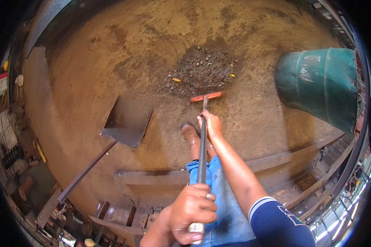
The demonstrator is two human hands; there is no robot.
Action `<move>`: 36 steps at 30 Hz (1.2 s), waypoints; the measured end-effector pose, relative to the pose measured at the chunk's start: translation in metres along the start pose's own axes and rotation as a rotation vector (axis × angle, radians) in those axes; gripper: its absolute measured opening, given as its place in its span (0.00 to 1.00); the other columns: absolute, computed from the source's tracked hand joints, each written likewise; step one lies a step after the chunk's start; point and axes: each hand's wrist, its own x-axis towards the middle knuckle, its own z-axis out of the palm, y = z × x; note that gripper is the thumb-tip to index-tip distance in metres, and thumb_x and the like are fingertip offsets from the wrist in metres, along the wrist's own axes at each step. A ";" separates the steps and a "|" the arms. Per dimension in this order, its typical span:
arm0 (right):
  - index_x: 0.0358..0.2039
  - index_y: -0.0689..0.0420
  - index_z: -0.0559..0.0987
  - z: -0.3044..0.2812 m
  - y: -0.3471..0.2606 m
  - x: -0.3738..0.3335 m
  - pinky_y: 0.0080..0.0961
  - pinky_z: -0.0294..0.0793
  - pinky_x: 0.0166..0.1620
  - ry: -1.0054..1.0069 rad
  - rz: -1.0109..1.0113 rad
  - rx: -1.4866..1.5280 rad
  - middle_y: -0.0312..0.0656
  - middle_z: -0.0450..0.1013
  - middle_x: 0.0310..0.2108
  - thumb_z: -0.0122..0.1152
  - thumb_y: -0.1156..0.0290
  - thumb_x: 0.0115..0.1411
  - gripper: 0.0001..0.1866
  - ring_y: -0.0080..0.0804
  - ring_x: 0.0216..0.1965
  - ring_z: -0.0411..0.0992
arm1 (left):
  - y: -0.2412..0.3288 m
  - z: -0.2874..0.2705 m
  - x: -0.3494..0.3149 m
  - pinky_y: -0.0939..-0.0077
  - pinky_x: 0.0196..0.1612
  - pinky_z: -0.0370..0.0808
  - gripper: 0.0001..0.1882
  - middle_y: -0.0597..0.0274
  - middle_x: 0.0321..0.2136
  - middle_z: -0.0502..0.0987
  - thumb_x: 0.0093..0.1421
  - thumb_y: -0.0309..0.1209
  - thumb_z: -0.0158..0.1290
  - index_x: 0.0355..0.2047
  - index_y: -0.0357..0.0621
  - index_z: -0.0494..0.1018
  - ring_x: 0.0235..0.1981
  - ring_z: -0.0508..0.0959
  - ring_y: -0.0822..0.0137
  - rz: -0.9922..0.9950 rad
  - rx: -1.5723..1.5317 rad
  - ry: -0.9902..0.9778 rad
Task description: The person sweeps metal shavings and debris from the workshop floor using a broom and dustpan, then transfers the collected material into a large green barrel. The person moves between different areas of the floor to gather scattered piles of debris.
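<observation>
A push broom with an orange-red head [206,96] and a long dark handle [203,154] runs away from me down the middle of the view. My left hand [193,212], with a ring on one finger, is wrapped round the handle's near end. Farther down, my right hand [211,124] grips the handle just above the head. The broom head rests at the near edge of a dark heap of gravel-like debris [206,68] with small yellow bits in it. To the left, a dark metal long-handled dustpan [130,121] lies on the floor, touched by neither hand.
A dented green drum [317,82] stands at the right. Low metal beams [156,178] cross the floor near my boots [190,133]. Tools and odds and ends crowd the left edge. The brown floor [82,82] has dark stains around the heap.
</observation>
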 end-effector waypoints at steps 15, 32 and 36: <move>0.35 0.49 0.79 0.109 -0.097 -0.030 0.41 0.77 0.51 -0.914 -0.787 -0.297 0.49 0.67 0.63 0.56 0.66 0.56 0.08 0.48 0.52 0.75 | 0.003 0.046 -0.112 0.63 0.35 0.74 0.22 0.61 0.27 0.75 0.36 0.46 0.58 0.26 0.42 0.74 0.29 0.77 0.58 0.184 0.204 0.397; 0.33 0.49 0.81 0.046 -0.172 0.011 0.42 0.75 0.54 -0.979 -0.737 -0.312 0.42 0.68 0.63 0.57 0.69 0.53 0.08 0.50 0.55 0.73 | 0.026 0.049 -0.109 0.62 0.24 0.63 0.21 0.61 0.19 0.68 0.53 0.52 0.49 0.17 0.48 0.70 0.20 0.69 0.60 0.368 0.263 0.630; 0.38 0.44 0.83 0.114 -0.159 0.062 0.34 0.73 0.59 -0.897 -0.762 -0.357 0.34 0.68 0.63 0.53 0.66 0.59 0.11 0.43 0.59 0.71 | -0.024 -0.008 -0.097 0.61 0.28 0.68 0.17 0.61 0.19 0.69 0.41 0.48 0.50 0.19 0.46 0.69 0.22 0.72 0.58 0.301 0.313 0.688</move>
